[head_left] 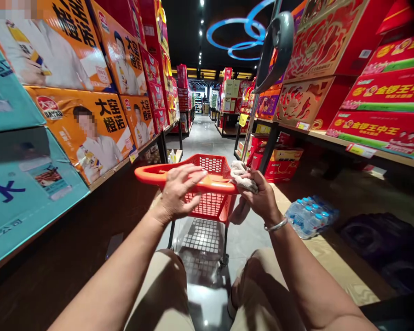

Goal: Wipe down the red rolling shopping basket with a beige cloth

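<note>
An orange-red shopping cart [207,202] with a perforated basket stands in front of my knees, its rounded orange handle [148,174] toward me. Over the handle's middle is my left hand [181,191], fingers stretched out and thumb apart, holding nothing; whether it touches the handle I cannot tell. My right hand [261,195] is closed around a crumpled greyish cloth [240,172] at the handle's right end. Part of the cloth hangs down beside the basket. A bracelet [276,225] circles my right wrist.
Orange drink cartons [86,133] and blue boxes [27,174] line the left shelf. Red boxes [379,124] fill the right shelf, above shrink-wrapped water bottles [310,216] on a low wooden board. A dark grey looped object [278,50] rises on a pole at right. The tiled aisle [204,133] runs ahead.
</note>
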### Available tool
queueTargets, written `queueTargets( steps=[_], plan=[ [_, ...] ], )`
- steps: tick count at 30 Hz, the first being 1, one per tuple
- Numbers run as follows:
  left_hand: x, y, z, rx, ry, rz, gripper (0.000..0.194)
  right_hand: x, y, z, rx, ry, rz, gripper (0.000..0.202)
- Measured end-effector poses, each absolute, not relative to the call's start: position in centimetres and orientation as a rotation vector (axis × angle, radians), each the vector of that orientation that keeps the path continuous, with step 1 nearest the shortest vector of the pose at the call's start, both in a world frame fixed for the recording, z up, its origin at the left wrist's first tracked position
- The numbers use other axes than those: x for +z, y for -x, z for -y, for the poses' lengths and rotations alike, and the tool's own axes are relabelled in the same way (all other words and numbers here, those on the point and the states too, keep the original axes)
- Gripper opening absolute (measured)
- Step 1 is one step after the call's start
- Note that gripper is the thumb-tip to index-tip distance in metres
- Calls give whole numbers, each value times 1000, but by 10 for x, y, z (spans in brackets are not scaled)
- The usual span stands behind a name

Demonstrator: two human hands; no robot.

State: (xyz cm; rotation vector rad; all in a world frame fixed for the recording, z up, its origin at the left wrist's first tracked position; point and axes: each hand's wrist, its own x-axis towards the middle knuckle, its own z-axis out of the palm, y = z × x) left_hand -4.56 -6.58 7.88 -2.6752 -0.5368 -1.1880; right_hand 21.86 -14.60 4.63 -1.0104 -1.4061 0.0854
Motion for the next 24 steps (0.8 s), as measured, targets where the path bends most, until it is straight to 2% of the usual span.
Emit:
queueTargets(
  steps=[2,4,9,12,16,19,24],
  plan=[
    [76,26,83,-1090,2820,401,64,46,-216,146,89,1026,1400,21],
    [73,11,93,-993,2861,467,66,47,-218,146,87,1084,1330,25],
    [75,3,100,-814,2914,687,71,68,-233,133,-221,1004,939,34],
    [80,4,103,-760,2904,765,74,83,-231,115,-272,915,985,39],
    [84,4,107,-733,2919,797,71,105,-226,90,-179,978,1093,49],
    [86,4,108,-703,2945,796,72,141,-230,77,-241,980,1095,56],
    [86,6,110,-709,2951,790,75,230,-241,73,-374,759,1170,65]
  ],
)
